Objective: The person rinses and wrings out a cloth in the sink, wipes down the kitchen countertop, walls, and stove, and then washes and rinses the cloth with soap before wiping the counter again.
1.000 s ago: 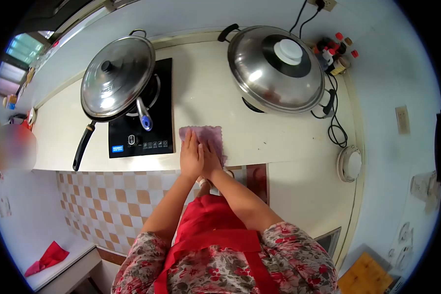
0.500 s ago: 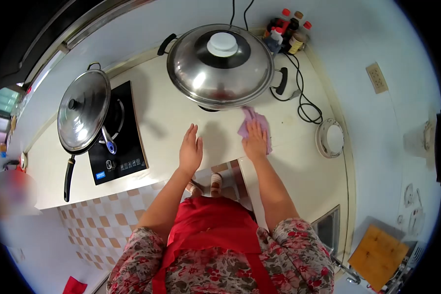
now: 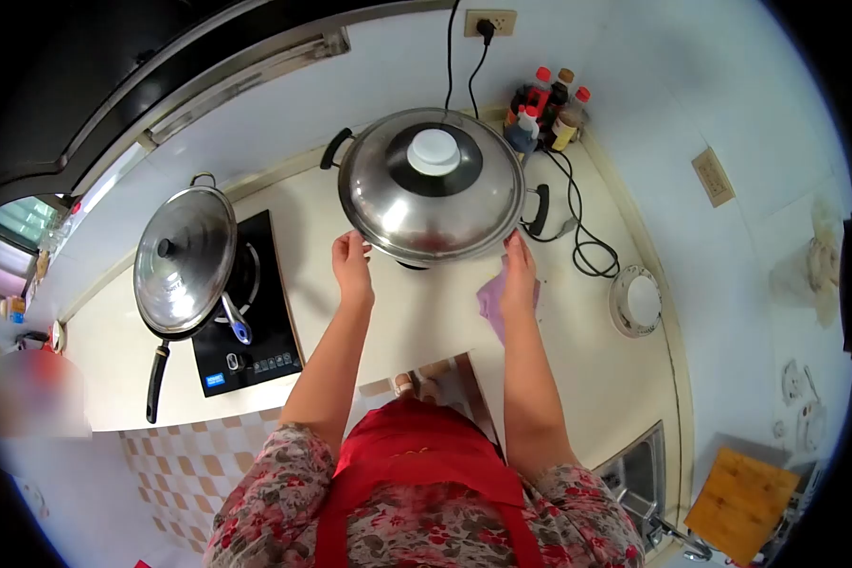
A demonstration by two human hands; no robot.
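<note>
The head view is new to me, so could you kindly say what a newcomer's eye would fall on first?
Probably the big domed lid, upper centre, with the left hand and right hand at its near edge. Next, the lidded pan overlapping the black cooktop at left and the red apron at bottom centre.

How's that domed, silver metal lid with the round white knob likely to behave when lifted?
The domed, silver metal lid should stay stiff, given its metallic look. Its polished, reflective surface might feel slippery. Being wide, it could tip if lifted by one edge rather than the round white knob.
</note>
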